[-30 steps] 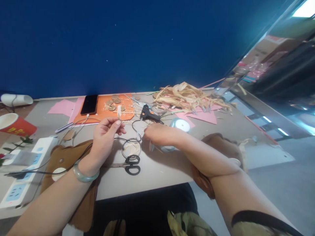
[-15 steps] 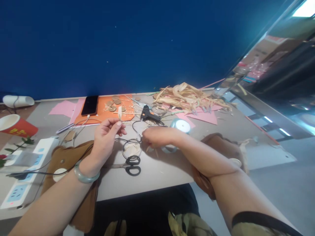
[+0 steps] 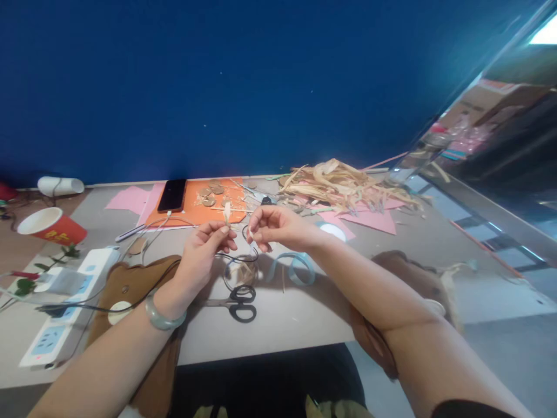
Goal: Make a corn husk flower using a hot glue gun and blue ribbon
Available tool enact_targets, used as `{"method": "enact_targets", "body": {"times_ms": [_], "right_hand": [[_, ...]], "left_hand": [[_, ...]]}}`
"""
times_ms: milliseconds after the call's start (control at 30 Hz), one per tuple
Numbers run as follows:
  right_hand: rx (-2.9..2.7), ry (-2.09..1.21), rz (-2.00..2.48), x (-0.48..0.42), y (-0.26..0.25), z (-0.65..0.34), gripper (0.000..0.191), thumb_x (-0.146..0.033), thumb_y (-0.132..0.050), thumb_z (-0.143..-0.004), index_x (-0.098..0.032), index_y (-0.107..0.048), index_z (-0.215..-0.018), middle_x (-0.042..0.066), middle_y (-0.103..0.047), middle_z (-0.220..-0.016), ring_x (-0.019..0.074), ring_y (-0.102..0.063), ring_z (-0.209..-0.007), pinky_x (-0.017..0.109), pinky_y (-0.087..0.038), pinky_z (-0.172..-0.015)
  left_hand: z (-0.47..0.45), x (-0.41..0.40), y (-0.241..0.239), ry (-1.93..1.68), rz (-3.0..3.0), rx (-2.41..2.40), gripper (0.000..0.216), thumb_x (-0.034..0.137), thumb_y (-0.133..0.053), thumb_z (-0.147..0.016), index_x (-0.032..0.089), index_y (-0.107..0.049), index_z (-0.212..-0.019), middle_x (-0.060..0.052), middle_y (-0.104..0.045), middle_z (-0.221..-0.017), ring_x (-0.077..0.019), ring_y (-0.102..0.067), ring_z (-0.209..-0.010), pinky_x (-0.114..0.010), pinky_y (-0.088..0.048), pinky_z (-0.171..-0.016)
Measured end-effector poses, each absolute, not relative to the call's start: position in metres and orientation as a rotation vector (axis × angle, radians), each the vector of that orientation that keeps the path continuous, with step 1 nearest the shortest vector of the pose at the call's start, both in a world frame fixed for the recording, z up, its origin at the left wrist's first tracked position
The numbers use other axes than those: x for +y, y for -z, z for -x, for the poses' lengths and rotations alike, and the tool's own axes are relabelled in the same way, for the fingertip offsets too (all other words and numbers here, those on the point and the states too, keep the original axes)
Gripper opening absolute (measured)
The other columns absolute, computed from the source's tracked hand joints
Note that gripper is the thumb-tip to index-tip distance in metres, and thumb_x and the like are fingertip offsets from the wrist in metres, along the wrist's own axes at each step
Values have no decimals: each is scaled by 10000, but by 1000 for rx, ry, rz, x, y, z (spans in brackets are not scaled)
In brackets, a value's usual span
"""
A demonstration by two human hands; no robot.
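Note:
My left hand (image 3: 208,249) is closed in a pinch on a small pale strip (image 3: 227,211), which stands up above the fingertips and looks like corn husk with a hint of green at its base. Close beside it, my right hand (image 3: 278,229) pinches a small whitish piece, too small to name. Black-handled scissors (image 3: 242,303) lie on the table below the hands. Near them are a small pile of pale scraps (image 3: 244,273) and a loop of light blue ribbon (image 3: 301,270). The glue gun is mostly hidden behind my right hand.
Dried corn husks (image 3: 335,183) are heaped on pink paper (image 3: 374,220) at the back right. A phone (image 3: 172,195) and wooden discs (image 3: 209,201) rest on an orange sheet (image 3: 195,216). At left stand a red paper cup (image 3: 65,230) and a power strip (image 3: 65,313) with trailing cables.
My right hand has risen from the table beside the ribbon and come close to my left hand, now with a small whitish piece in its fingertips. The left hand still pinches the pale strip.

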State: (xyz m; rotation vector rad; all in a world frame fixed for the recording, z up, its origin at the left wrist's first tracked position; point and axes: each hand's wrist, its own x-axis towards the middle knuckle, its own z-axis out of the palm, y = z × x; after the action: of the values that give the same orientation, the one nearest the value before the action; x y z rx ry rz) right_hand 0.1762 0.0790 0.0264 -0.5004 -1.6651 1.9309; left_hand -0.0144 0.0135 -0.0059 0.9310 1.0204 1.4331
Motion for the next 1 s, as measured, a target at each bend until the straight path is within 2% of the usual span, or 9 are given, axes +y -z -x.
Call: {"method": "enact_targets", "body": {"times_ms": [200, 400, 567, 667, 733, 867, 1000], "right_hand": [[-1557, -1891, 633, 76, -21, -170, 339, -181, -848, -594, -124, -603, -821, 23, -692, -782, 71, -611, -585, 205, -509, -564], [-1543, -1795, 624, 71, -18, -167, 313, -151, -812, -615, -136, -611, -853, 14, -656, -801, 72, -589, -646, 210, -486, -603], [-1597, -1455, 664, 75, -15, -165, 262, -119, -757, -632, -154, -624, -855, -4, -616, -781, 81, -554, -651, 238, -462, -617], [-1679, -1193, 682, 77, -14, -165, 125, -171, -738, -682, -156, -657, -776, 19, -614, -799, 108, -563, -698, 270, -467, -650], [-1701, -1119, 696, 77, -14, -165, 109, -222, -737, -711, -156, -655, -735, 24, -614, -765, 119, -574, -693, 276, -471, -638], [-1641, -1285, 745, 73, -16, -163, 200, -324, -713, -759, -162, -597, -769, -19, -591, -616, 104, -577, -537, 255, -470, -530], [-1663, -1392, 791, 71, -20, -164, 227, -356, -720, -753, -153, -622, -774, -21, -588, -594, 97, -570, -504, 219, -412, -454]], "left_hand": [[14, 13, 7, -1422, -924, 998, 183, 281, -707, -770, 148, -596, -832, -13, -684, -745, -92, -619, -573, -214, -449, -561], [11, 12, 4, -1377, -911, 996, 153, 259, -689, -782, 142, -597, -816, -11, -680, -747, -84, -612, -570, -206, -444, -557], [12, 13, 2, -1366, -865, 968, 157, 254, -698, -767, 143, -591, -798, -6, -676, -730, -84, -607, -558, -205, -439, -545], [13, 14, 2, -1352, -848, 937, 160, 254, -704, -760, 148, -588, -793, -7, -679, -729, -88, -611, -562, -207, -438, -546], [14, 15, 3, -1347, -835, 923, 162, 256, -708, -757, 154, -588, -796, -6, -683, -731, -93, -617, -571, -210, -440, -552], [14, 15, 2, -1341, -816, 905, 159, 252, -717, -749, 157, -594, -783, -5, -688, -731, -98, -625, -586, -210, -444, -562], [13, 15, -1, -1338, -801, 875, 143, 238, -723, -744, 152, -611, -766, -12, -698, -764, -97, -636, -620, -206, -452, -591]]}}
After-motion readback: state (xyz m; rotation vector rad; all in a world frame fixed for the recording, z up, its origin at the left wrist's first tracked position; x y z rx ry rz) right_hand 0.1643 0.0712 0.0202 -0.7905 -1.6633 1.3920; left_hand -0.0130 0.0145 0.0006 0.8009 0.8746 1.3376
